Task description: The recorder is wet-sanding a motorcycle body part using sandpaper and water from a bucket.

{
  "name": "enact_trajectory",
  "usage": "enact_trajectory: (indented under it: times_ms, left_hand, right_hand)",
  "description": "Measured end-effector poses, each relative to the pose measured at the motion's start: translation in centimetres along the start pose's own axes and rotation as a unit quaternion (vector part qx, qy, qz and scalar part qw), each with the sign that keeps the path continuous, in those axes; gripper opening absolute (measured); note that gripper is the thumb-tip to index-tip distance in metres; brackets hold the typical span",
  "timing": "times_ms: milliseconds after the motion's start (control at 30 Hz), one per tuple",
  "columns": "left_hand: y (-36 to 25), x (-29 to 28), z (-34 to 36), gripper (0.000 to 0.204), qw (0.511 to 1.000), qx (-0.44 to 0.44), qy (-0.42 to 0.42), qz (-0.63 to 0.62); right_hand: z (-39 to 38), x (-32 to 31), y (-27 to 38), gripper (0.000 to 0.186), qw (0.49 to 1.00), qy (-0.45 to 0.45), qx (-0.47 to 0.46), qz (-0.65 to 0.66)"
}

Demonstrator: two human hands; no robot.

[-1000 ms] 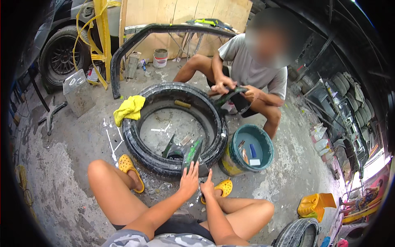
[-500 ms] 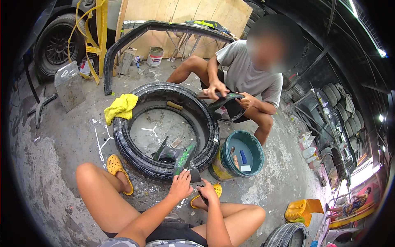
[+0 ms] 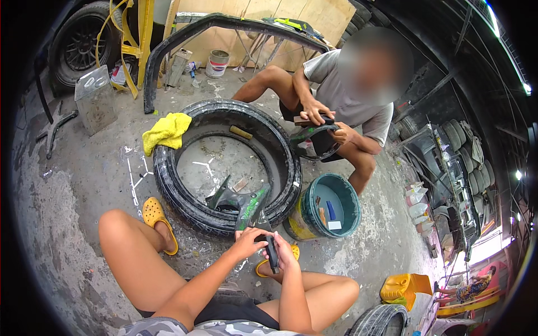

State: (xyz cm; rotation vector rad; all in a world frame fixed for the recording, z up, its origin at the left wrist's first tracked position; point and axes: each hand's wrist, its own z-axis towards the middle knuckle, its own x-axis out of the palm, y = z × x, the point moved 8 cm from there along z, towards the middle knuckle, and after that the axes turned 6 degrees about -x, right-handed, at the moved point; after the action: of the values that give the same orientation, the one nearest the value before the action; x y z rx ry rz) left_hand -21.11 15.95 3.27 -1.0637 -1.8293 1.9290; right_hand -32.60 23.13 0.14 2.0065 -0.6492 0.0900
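Note:
A black and green plastic trim part [image 3: 253,204] lies across the near side of a large black tyre [image 3: 163,185]. My left hand [image 3: 246,245] is at the part's near end, its fingers bent against the upper end of a small black block [image 3: 272,255]. My right hand [image 3: 287,256] holds the same block upright from its right side, with the thumb along it. The face of the block turned away from me is hidden. Across from me, a person's hand [image 3: 316,112] presses a brownish block on a dark curved frame [image 3: 329,147], which their other hand steadies.
A teal bucket [image 3: 358,210] with water and several small blocks stands right of the tyre. A yellow cloth [image 3: 168,131] drapes over the tyre's left rim. Beyond are a metal can [image 3: 96,103], a paint tin [image 3: 217,64] and a long black arch trim [image 3: 154,73]. A yellow container [image 3: 399,288] lies at right.
My right hand has risen beside my left, bringing the black block up between them. My left hand has slid off the part's surface toward the block. The other person's hands have shifted on the frame.

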Motion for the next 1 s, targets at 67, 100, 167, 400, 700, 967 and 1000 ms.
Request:
enact_trajectory:
  times_ms: [67,100,167,400,700,967,1000]
  left_hand:
    - [0.6,0.3,0.3,0.037,1.0,-0.016,0.013,0.016]
    - [0.8,0.2,0.4,0.036,1.0,-0.012,-0.003,0.006]
    - [1.7,0.6,0.7,0.035,1.0,-0.021,0.004,-0.005]
    - [1.4,0.4,0.7,0.033,0.999,-0.03,-0.017,0.0]
    - [1.2,0.1,0.5,0.036,0.999,-0.04,-0.027,-0.003]
    - [1.5,0.2,0.8,0.042,0.999,-0.025,-0.046,0.008]
    - [1.4,0.3,0.9,0.041,0.998,-0.024,-0.044,0.026]
  right_hand:
    - [0.0,-0.3,-0.1,0.038,1.0,-0.012,0.005,-0.006]
    - [-0.1,0.1,0.0,0.038,1.0,0.004,0.004,-0.007]
    - [-0.3,0.3,0.0,0.038,1.0,0.005,0.005,-0.004]
    - [-1.1,0.9,1.0,0.031,0.999,0.04,-0.015,0.0]
    - [-1.5,1.1,1.3,0.044,0.994,0.044,-0.052,-0.082]
    - [-1.2,1.1,2.2,0.056,0.989,0.033,-0.112,-0.094]
    - [-1.4,1.2,2.6,0.057,0.987,0.029,-0.135,-0.085]
